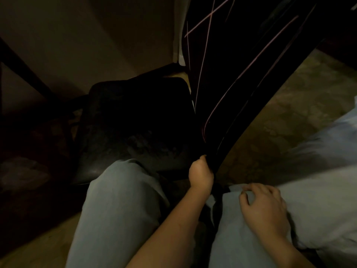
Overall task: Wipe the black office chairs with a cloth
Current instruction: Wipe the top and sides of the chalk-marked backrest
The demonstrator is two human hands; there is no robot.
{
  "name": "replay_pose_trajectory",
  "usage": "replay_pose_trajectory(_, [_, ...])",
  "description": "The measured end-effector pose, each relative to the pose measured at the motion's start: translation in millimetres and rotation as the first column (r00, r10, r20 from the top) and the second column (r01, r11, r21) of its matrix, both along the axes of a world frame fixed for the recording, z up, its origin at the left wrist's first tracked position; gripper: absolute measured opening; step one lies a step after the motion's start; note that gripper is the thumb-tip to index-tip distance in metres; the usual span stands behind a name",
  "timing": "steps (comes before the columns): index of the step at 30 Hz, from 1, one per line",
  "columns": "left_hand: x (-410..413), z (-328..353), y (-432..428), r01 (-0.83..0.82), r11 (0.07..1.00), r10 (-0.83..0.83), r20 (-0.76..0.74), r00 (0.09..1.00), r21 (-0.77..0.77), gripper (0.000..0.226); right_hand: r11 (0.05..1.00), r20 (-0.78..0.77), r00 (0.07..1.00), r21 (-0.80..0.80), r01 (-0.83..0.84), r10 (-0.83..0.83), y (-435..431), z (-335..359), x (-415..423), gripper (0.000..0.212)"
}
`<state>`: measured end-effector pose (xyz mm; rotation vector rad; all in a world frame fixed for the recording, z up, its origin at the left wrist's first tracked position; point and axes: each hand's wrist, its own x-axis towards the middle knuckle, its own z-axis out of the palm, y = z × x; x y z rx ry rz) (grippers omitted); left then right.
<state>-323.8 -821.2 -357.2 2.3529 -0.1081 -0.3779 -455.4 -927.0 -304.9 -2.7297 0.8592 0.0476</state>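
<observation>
A black office chair seat (135, 128), scuffed and dusty-looking, lies in deep shadow just beyond my knees. A long black cloth with thin pink lines (231, 78) stretches from the upper right down to my left hand (201, 175), which grips its lower end beside the seat's right edge. My right hand (264, 207) rests on my right knee with bent fingers and holds nothing. The cloth's lowest part drops out of sight between my legs.
My legs in pale jeans (119, 209) fill the foreground. A beige wall (87, 35) rises behind the chair, with a dark slanted bar (25, 70) at the left. Mottled floor (289, 105) shows at the right, beside a blurred pale fabric (332, 144).
</observation>
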Motion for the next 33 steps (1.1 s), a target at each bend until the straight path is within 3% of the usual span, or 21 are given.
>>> replay_pose_trajectory(4, [-2.0, 2.0, -0.3, 0.098, 0.986, -0.098, -0.008, 0.995, 0.135, 0.041, 1.0, -0.027, 0.999, -0.016, -0.018, 0.017, -0.1, -0.1, 4.6, 0.022])
replay_pose_trajectory(6, [4.2, 8.7, -1.2, 0.126, 0.976, -0.117, -0.062, 0.991, 0.18, 0.019, 0.999, -0.036, 0.999, -0.026, -0.022, 0.021, 1.5, -0.4, 5.9, 0.022])
replay_pose_trajectory(8, [15.0, 16.9, -1.6, 0.129, 0.971, -0.105, -0.126, 0.986, 0.201, 0.034, 0.999, -0.035, 0.999, -0.035, -0.022, 0.021, 2.5, -0.9, 4.9, 0.021])
replay_pose_trajectory(11, [24.7, 17.4, 3.2, 0.1, 0.986, -0.072, -0.202, 0.977, 0.13, 0.035, 1.0, -0.017, 1.0, -0.021, -0.022, 0.021, 0.9, 0.8, 1.3, 0.02])
replay_pose_trajectory(13, [19.7, 14.9, 10.0, 0.045, 0.999, -0.037, -0.235, 0.971, 0.03, 0.018, 1.0, -0.005, 1.0, -0.011, -0.011, 0.011, 0.5, 2.4, -0.8, 0.019])
replay_pose_trajectory(16, [7.5, 8.3, 18.1, 0.012, 0.995, -0.035, -0.232, 0.972, -0.103, 0.038, 0.999, -0.023, 1.0, -0.033, -0.005, 0.004, 2.1, 2.3, -0.9, 0.02])
replay_pose_trajectory(19, [3.2, 13.3, 21.3, -0.07, 0.975, 0.011, -0.272, 0.962, -0.209, 0.038, 1.0, -0.016, 1.0, -0.028, -0.015, 0.015, 4.4, 2.2, -0.3, 0.021])
replay_pose_trajectory(25, [0.1, 42.0, 14.3, -0.171, 0.906, 0.126, -0.138, 0.982, -0.387, 0.034, 0.998, -0.021, 1.0, -0.064, -0.019, 0.018, 4.6, -4.8, 0.7, 0.024])
replay_pose_trajectory(33, [-11.5, 35.2, 10.3, -0.278, 0.832, 0.228, -0.161, 0.96, -0.479, 0.03, 0.998, -0.019, 1.0, -0.063, -0.022, 0.021, 3.3, -7.4, 4.6, 0.023])
